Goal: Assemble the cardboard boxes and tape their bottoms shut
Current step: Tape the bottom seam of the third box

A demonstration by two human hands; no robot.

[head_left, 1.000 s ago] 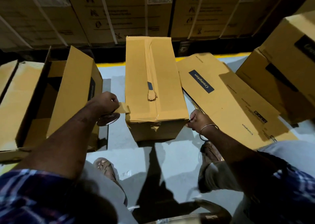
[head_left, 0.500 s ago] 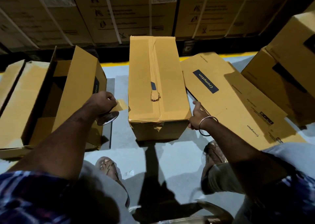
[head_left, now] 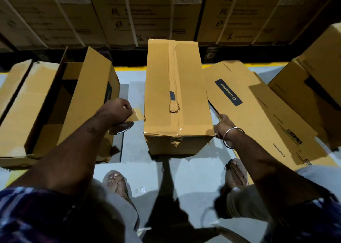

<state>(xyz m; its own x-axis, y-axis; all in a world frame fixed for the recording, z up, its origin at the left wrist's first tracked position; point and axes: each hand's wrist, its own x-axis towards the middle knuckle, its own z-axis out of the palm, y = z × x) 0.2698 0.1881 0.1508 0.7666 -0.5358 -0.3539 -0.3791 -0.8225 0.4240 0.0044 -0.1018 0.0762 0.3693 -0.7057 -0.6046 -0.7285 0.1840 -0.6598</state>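
Observation:
A brown cardboard box stands on the floor in front of me, bottom up, with brown tape running down its middle seam and a crumpled tape end at the centre. My left hand grips a tape roll just left of the box, and a short strip of brown tape stretches from the roll to the box's left edge. My right hand rests against the box's near right corner, fingers curled at the edge; what they hold is hidden.
An open box lies on its side at the left. A flattened box with a blue label lies at the right, another assembled box beyond it. Stacked cartons line the back. My feet stand on the grey floor.
My left hand with the tape roll has lifted slightly along the box's left side. My right hand has moved from below the corner up against the box's right edge.

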